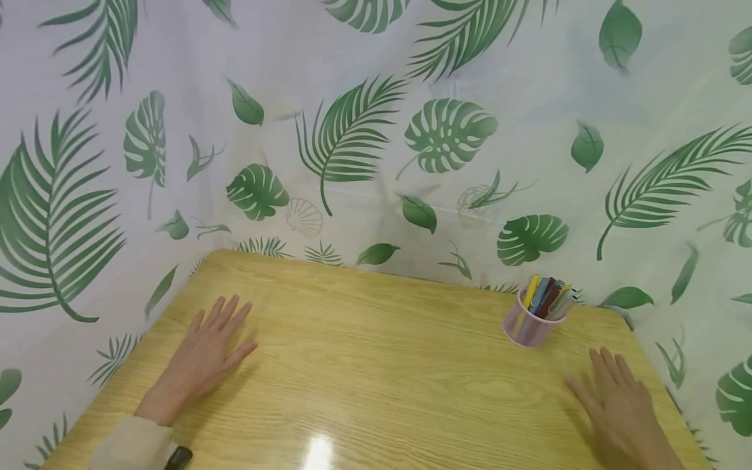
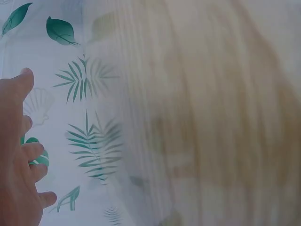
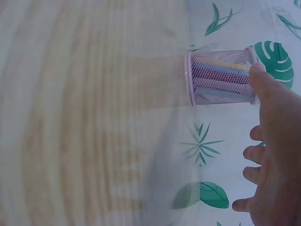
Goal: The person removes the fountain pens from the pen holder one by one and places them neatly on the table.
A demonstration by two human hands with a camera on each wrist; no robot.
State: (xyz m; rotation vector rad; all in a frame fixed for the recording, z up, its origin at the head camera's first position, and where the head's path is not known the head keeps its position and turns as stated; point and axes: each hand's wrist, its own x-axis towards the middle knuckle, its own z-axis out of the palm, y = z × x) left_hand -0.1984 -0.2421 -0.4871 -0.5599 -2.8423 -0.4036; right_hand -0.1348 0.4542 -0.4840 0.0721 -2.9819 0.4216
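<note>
Readable text: none in any of the three views.
Curtain (image 1: 376,130): printed green leaves and faint shell outlines only, no words or numbers.
Pen cup (image 1: 527,324), at 2 o'clock on the desk (image 1: 376,365): pink mesh, no label to be seen.
Pens (image 1: 545,297): coloured barrels, any print too small to read.
Desk: bare wood grain, no markings.
</note>
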